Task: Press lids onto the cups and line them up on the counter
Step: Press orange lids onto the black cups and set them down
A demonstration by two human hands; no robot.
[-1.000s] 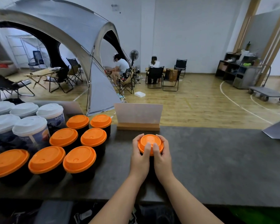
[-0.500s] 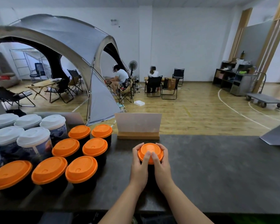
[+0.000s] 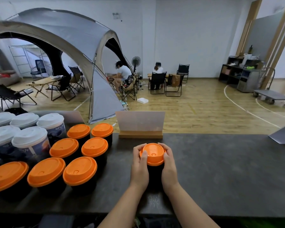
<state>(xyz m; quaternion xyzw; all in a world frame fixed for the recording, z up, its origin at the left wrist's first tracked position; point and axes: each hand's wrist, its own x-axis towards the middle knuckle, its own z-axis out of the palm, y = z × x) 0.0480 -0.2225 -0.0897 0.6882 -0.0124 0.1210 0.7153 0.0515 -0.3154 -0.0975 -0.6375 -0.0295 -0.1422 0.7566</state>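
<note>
At six o'clock on the dark counter (image 3: 220,170), I saw both hands wrapped around one black cup (image 3: 155,174) capped by an orange lid (image 3: 153,153). My left hand (image 3: 139,167) gripped the cup's nine o'clock side, its thumb lying on the lid's rim and its fingers curled round the far edge. My right hand (image 3: 169,165) gripped the three o'clock side in mirror fashion, fingers curled over the lid's far rim. The cup stood upright on the counter, near its front edge, with the lid level on top.

From nine to ten o'clock of that cup stood the orange-lidded cups (image 3: 80,171), seven visible, arranged in rows and close beside one another. Farther out at ten o'clock stood the white-lidded cups (image 3: 30,140), taller and printed, also packed together. At twelve o'clock, just beyond the held cup but apart from it, a blank sign card (image 3: 140,120) stood upright in a wooden base (image 3: 140,134).

Beyond the counter, at eleven o'clock, I saw a grey dome tent (image 3: 64,38) with folding chairs (image 3: 62,88) around it, and two people sat at twelve o'clock on the wooden floor (image 3: 196,112). At two o'clock a flat trolley (image 3: 273,97) stood beside dark shelving (image 3: 237,74).
</note>
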